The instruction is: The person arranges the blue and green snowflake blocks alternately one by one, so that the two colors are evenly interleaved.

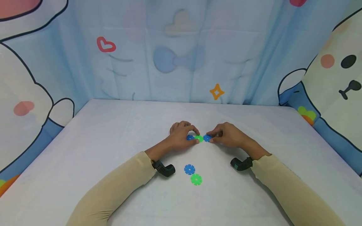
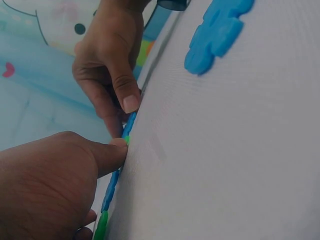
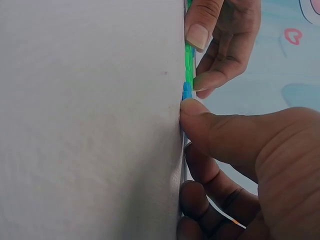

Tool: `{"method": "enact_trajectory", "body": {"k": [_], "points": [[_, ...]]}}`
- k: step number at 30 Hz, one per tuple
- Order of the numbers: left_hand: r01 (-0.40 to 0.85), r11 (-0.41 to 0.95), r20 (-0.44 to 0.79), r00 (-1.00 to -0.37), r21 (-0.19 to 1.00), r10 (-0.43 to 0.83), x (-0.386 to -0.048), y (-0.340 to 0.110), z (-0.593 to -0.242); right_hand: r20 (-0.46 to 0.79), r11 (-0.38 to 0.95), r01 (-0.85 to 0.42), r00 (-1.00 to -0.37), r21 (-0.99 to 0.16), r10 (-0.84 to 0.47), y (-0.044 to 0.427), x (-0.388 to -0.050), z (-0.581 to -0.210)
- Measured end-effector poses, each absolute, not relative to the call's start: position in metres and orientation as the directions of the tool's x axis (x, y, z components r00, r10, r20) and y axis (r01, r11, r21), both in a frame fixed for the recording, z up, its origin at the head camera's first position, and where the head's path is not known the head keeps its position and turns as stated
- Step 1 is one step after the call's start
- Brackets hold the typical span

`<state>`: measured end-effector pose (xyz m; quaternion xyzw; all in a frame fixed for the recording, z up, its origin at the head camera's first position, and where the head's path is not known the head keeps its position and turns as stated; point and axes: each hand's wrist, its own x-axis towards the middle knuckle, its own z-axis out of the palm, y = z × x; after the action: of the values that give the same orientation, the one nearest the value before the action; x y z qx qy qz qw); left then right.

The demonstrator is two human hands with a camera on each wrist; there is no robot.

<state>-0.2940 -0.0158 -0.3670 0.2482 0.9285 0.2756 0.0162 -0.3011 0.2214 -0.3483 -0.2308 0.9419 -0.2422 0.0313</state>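
Left fingers (image 1: 194, 128) pinching green disc (image 1: 200, 138), right fingers (image 1: 216, 140) blue disc (image 1: 207, 138), two loose discs (image 1: 196, 182) nearer, printed curtain (image 1: 175, 84) behind

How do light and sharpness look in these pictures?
Head view: bright, soft shadow beside the right sleeve on the table; left wrist view: dimmer, the blue piece at top slightly blurry; right wrist view: also dim, a broad soft shadow on the table.

head: bright, diffuse | soft shadow beside right sleeve (image 1: 285, 185) | wrist views: dimmer | right wrist: blurry-edged shadow on tablecloth (image 3: 90, 100)
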Motion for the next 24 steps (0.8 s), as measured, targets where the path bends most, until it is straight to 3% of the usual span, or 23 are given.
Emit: {"method": "enact_trajectory", "body": {"k": [18,24], "points": [[0.451,0.728,0.103,-0.876,0.517,0.470,-0.2952,-0.0161,-0.3676,0.027,0.776,-0.408,-0.891,-0.481,-0.453,0.2211,-0.2989,-0.3462],[0.446,0.731,0.101,-0.879,0.517,0.465,-0.2943,-0.0143,-0.3676,0.037,0.798,-0.422,-0.892,-0.430,-0.451,0.2255,-0.2964,-0.3410]]}}
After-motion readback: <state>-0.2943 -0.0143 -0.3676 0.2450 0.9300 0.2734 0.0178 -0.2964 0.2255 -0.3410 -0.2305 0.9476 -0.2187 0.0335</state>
